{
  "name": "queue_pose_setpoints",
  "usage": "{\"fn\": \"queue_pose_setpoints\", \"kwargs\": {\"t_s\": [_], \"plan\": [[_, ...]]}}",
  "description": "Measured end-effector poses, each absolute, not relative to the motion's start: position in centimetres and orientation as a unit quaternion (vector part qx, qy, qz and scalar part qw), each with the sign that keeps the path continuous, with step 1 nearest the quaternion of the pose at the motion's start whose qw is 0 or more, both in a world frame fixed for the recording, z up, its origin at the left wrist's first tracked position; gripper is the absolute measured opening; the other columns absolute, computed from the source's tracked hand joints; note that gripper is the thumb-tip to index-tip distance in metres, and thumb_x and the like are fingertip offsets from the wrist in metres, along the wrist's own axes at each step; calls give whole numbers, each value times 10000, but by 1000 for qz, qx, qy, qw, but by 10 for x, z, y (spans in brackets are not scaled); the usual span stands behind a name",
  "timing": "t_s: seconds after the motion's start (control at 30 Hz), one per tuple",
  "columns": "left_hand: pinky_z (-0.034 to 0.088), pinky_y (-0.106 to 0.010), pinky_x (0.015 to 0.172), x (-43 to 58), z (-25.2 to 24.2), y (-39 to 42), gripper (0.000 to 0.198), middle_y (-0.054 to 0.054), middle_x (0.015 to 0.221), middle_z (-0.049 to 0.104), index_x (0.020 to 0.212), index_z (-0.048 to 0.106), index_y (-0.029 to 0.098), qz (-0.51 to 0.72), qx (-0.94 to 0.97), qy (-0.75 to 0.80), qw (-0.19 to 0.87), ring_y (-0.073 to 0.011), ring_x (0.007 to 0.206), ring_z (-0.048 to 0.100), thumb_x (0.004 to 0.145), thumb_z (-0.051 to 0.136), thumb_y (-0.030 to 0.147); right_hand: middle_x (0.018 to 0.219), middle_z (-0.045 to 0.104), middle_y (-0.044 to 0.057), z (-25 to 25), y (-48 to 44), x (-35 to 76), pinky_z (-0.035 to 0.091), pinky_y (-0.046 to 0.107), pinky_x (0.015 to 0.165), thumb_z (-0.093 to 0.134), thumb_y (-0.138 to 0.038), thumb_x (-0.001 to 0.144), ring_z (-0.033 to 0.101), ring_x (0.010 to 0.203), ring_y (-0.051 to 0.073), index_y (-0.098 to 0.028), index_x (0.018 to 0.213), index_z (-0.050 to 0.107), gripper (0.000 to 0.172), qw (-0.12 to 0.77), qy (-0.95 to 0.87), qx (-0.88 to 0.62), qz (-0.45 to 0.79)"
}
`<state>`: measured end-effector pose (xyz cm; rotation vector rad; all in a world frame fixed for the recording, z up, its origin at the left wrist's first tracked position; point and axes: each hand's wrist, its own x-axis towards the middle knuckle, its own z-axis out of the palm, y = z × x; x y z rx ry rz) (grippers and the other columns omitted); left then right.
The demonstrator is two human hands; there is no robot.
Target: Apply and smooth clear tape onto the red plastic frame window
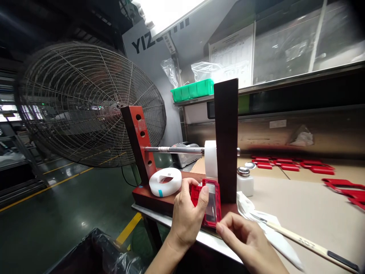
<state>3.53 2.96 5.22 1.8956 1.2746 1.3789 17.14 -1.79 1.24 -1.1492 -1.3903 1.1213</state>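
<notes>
My left hand (186, 213) grips a red plastic frame with a clear window (210, 203), thumb across its upper left edge. My right hand (245, 238) pinches the frame's lower right corner with its fingertips. The frame rests tilted on the dark red base (148, 198) of a tape stand. That stand has two uprights (226, 137) and a steel rod (173, 150) carrying a white roll (211, 159). A loose white tape roll (165, 181) lies on the base, just left of my left hand.
A big wire fan (85, 106) stands at left. A white pump bottle (245, 180), white cloth (256, 217) and a long-handled tool (308, 240) lie right of my hands. Several red frames (288, 163) are spread over the cardboard-covered bench. A black-lined bin (99, 253) sits below.
</notes>
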Motion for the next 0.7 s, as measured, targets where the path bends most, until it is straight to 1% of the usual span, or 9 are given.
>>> {"fn": "queue_pose_setpoints", "kwargs": {"t_s": [0.17,0.4,0.53,0.7], "plan": [[412,-308,664,35,50,31,273,33,719,531,901,439,223,491,684,473,258,-157,653,517,862,516,481,652,425,-27,11,-20,175,263,250,599,517,-670,782,357,629,109,-170,690,499,508,472,-581,-486,452],[428,-306,682,36,49,31,248,35,764,522,905,426,227,501,685,470,242,-145,659,513,831,584,403,623,374,-36,11,-20,175,244,255,582,494,-668,786,322,606,107,-172,672,488,510,460,-588,-507,431],[425,-293,652,37,49,32,255,46,727,504,896,419,229,505,683,464,251,-137,630,490,827,589,405,604,358,-40,12,-20,175,242,258,571,486,-650,786,315,586,106,-177,653,486,491,461,-591,-518,413],[428,-292,660,37,49,33,252,39,753,502,890,417,227,513,677,462,256,-132,642,481,819,598,387,605,347,-41,13,-20,177,243,259,574,473,-640,791,316,590,106,-177,649,484,484,448,-602,-528,398]]}}
